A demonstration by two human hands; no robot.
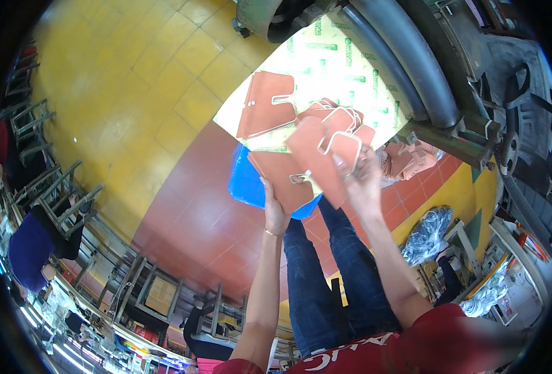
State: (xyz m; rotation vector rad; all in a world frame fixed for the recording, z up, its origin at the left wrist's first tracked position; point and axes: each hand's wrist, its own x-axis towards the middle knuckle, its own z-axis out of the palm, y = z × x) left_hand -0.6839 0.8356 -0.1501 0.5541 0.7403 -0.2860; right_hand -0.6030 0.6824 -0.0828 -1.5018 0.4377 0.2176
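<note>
My left hand [277, 210] is closed on the near edge of a stack of reddish-brown panels [275, 174], flat leather-like pieces with a slot cut into one side. Between the fingers of my right hand [364, 182] is another reddish-brown panel [316, 153] with a pale-edged slot, tilted and overlapping the left stack. Just beyond both hands lies a pale yellow sheet [357, 68] with green print. On it rest a neat pile of similar panels [270, 103] at the left and several loosely heaped panels [331, 107] in the middle.
Dark rollers [407, 56] of a machine stand close at the right of the sheet. Something blue [242, 177] shows under the sheet's near side. More brown panels [410, 159] in clear plastic lie at the right. Stools [79, 196] and seated people line the left.
</note>
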